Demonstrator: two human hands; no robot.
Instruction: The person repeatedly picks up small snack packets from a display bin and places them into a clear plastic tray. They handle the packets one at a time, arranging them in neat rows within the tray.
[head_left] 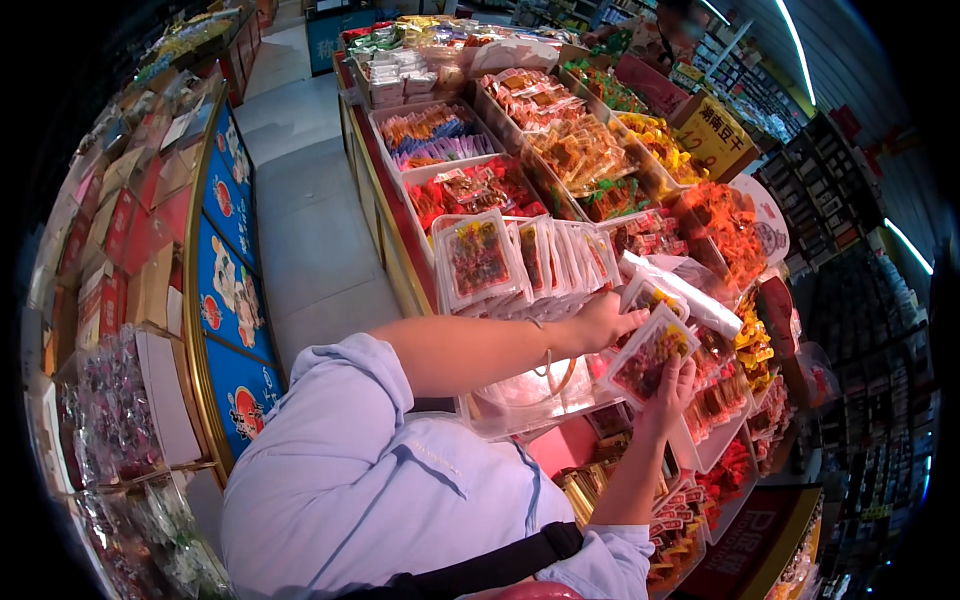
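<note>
My right hand (672, 392) grips a flat clear-and-white snack packet (650, 355) with dark reddish contents, its fingers at the lower right edge. Just beyond it is a similar second packet (655, 294), tilted and partly covered by the first. My left hand (603, 320) reaches across from the left, its fingers closed at this second packet's near left edge. A bracelet (555, 362) hangs at my left wrist. To the left of the hands, a row of matching packets (480, 257) stands on edge in a bin. A white plastic bag roll (690, 292) lies right behind the held packets.
Bins of wrapped snacks surround my hands, including orange packets (720, 232) and red packets (475, 190). A yellow sign (715, 135) stands at the back right. Another display with blue panels (235, 270) lines the aisle (300, 190) on the left. A person (655, 40) is at the far side.
</note>
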